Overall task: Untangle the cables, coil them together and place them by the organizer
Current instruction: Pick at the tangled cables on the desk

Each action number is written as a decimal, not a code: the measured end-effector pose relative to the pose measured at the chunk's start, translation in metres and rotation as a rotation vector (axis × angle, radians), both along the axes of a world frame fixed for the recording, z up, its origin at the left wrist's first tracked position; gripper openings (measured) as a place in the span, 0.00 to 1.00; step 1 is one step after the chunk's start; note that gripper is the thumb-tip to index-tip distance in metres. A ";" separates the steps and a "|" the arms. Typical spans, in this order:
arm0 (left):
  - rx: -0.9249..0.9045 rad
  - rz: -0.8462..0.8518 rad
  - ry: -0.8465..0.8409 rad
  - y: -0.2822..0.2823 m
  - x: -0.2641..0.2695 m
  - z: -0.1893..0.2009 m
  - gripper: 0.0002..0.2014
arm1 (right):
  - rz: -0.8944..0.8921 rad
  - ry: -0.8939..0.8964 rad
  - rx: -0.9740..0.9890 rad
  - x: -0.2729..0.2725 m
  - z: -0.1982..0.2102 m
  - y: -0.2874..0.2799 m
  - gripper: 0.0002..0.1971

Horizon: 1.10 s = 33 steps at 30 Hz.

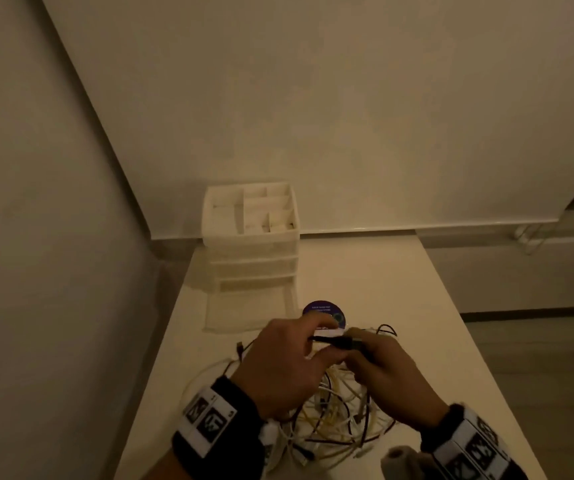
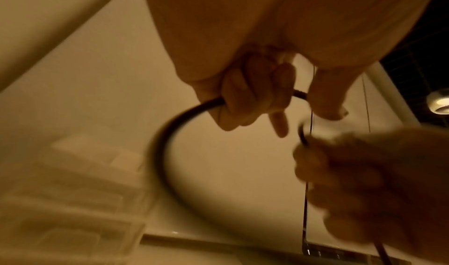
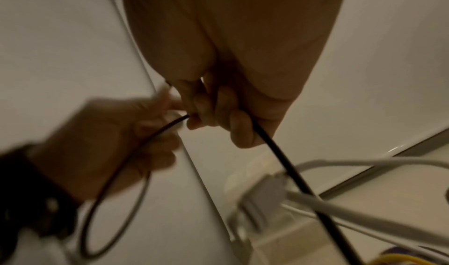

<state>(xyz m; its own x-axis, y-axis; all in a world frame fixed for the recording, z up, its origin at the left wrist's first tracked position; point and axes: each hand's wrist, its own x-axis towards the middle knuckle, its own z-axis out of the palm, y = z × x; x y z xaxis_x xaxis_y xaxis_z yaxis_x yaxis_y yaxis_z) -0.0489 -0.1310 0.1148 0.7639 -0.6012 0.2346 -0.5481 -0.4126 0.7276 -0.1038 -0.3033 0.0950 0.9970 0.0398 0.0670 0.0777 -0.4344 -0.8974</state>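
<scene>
A tangle of white, yellow and black cables lies on the white table near its front edge. Both hands hover just above it, close together, holding a black cable between them. My left hand curls its fingers round this cable, which bends in a loop below. My right hand grips the same black cable in curled fingers. The white organizer with drawers stands at the table's far left.
A round purple disc lies just beyond the hands, right of the organizer's pulled-out bottom drawer. Walls close in on the left and behind. A grey object sits at the front edge. White cables cross the right wrist view.
</scene>
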 end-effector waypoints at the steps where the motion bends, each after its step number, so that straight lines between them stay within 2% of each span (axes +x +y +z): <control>1: -0.050 0.012 0.025 -0.007 -0.002 -0.004 0.11 | -0.009 -0.003 0.064 0.001 0.005 0.000 0.11; 4: -0.140 0.031 -0.033 -0.017 -0.003 -0.006 0.11 | -0.023 0.031 0.200 0.001 0.022 -0.003 0.13; 7: -0.124 0.066 -0.202 -0.021 0.001 0.002 0.08 | -0.027 0.072 0.262 0.000 0.020 -0.009 0.18; 9: -0.198 0.132 -0.212 -0.022 0.008 0.014 0.09 | -0.032 0.064 0.287 -0.002 0.013 -0.014 0.17; 12: -0.353 0.238 -0.201 -0.015 0.027 0.038 0.12 | -0.034 0.025 0.264 -0.007 0.003 -0.021 0.16; 18: -0.442 0.528 -0.380 0.014 0.059 0.071 0.09 | -0.053 -0.024 0.164 -0.011 -0.025 -0.026 0.14; 20: -0.442 0.621 -0.368 0.026 0.066 0.066 0.07 | -0.068 -0.023 0.149 -0.009 -0.032 -0.025 0.12; 22: -0.331 0.647 -0.342 0.034 0.067 0.059 0.06 | -0.100 -0.018 0.114 -0.004 -0.036 -0.023 0.11; 23: -0.235 0.637 -0.341 0.035 0.066 0.057 0.05 | -0.127 -0.020 0.085 -0.002 -0.037 -0.024 0.12; 25: -0.050 0.642 -0.345 0.037 0.062 0.056 0.10 | -0.165 -0.023 0.052 0.002 -0.038 -0.027 0.12; 27: 0.016 0.616 -0.406 0.038 0.057 0.059 0.15 | -0.146 -0.018 0.025 0.004 -0.033 -0.030 0.13; 29: 0.002 0.429 -0.459 0.030 0.046 0.059 0.14 | -0.091 -0.006 0.054 0.007 -0.021 -0.027 0.13; 31: 0.013 0.174 -0.364 0.010 0.032 0.053 0.15 | -0.030 -0.001 0.185 0.010 -0.002 -0.022 0.12; 33: 0.048 0.018 -0.239 -0.010 0.022 0.041 0.15 | 0.013 -0.007 0.333 0.014 0.016 -0.021 0.11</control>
